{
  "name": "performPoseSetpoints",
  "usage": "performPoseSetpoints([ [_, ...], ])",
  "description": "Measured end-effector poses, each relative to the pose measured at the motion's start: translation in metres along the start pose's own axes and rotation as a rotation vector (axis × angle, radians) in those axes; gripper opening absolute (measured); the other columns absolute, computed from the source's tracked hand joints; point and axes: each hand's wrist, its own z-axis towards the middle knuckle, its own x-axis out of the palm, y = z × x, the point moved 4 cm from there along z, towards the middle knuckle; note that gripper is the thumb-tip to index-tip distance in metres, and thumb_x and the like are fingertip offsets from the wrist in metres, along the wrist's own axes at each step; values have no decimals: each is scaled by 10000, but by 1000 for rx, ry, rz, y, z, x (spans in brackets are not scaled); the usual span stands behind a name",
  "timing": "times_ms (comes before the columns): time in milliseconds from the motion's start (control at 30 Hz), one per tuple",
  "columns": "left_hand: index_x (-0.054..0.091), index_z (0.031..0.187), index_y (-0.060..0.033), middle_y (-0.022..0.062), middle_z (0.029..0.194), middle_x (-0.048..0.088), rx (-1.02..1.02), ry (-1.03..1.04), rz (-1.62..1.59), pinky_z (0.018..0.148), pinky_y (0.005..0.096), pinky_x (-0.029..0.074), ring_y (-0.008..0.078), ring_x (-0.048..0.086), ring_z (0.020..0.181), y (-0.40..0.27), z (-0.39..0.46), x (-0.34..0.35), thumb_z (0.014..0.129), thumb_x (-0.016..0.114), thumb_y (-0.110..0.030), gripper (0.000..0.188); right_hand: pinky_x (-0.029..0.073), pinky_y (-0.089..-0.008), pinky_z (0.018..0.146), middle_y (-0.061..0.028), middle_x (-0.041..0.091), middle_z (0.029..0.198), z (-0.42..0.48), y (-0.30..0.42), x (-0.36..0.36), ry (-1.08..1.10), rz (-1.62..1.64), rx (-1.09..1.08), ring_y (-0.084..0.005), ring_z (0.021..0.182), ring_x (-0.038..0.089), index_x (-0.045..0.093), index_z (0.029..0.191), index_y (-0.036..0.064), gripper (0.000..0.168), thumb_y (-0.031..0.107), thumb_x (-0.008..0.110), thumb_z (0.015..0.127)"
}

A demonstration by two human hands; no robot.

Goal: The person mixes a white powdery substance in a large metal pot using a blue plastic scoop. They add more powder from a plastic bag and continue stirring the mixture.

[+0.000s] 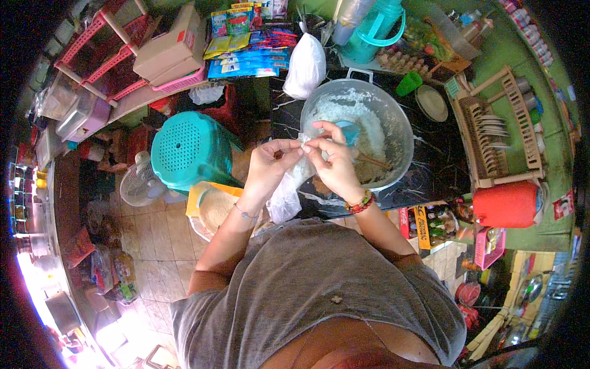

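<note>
My left hand [275, 161] and my right hand [333, 159] meet over the near left rim of a large metal basin [403, 138]. Thumb and fingers of both pinch the gathered top of a clear plastic bag [302, 169] with whitish contents. Inside the basin lie white powder [350, 108], a blue scoop or cup [349, 131] and a wooden-handled tool [373, 160], partly behind my right hand. Another thin plastic bag [283, 200] hangs at the counter's near edge. A knotted white plastic bag [306, 62] stands upright beyond the basin's left side.
The basin rests on a black marbled counter [431, 157]. A teal perforated stool [184, 147], a fan [140, 182] and an open sack [214, 207] of pale brown contents are at left. A dish rack [498, 129], green cup [409, 83] and plate [432, 103] are at right.
</note>
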Motion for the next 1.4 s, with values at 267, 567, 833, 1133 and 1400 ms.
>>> performPoseSetpoints([
  [267, 669, 984, -9, 28, 800, 684, 144, -23, 238, 687, 229, 482, 64, 590, 736, 5, 15, -2, 695, 710, -76, 300, 397, -390, 871, -74, 519, 1187, 2, 23, -9, -61, -304, -132, -273, 996, 491, 664, 779, 60, 96, 109, 715, 714],
  [567, 681, 957, -38, 55, 906, 682, 632, -121, 481, 670, 265, 468, 127, 541, 719, -12, 2, 7, 650, 678, 20, 312, 420, -352, 874, -76, 541, 1086, -3, -29, 5, -98, 181, 302, -207, 1013, 523, 646, 833, 54, 119, 126, 684, 746],
  [833, 704, 866, -102, 41, 783, 688, 862, -28, 482, 609, 276, 409, 161, 538, 596, -42, -1, 3, 664, 727, -26, 217, 450, -292, 876, -74, 493, 1248, -4, -24, 18, -4, 825, 677, -158, 1036, 541, 603, 1084, 11, 243, 32, 576, 843],
  [1133, 704, 898, -77, 47, 912, 707, 603, -470, 595, 718, 282, 467, 185, 576, 701, -70, -2, -107, 685, 701, -31, 218, 363, -427, 972, -197, 306, 1452, 32, 56, 48, 214, -171, -147, -352, 1147, 456, 637, 1156, 152, 448, 279, 740, 740],
  [1400, 702, 933, -95, 67, 872, 702, 401, -733, 1020, 847, 357, 446, 253, 617, 700, 7, 44, -273, 752, 670, -105, 183, 396, -374, 952, -90, 489, 1277, 37, 36, 44, 256, -152, 22, -251, 1055, 492, 678, 1044, 139, 261, 191, 705, 790],
])
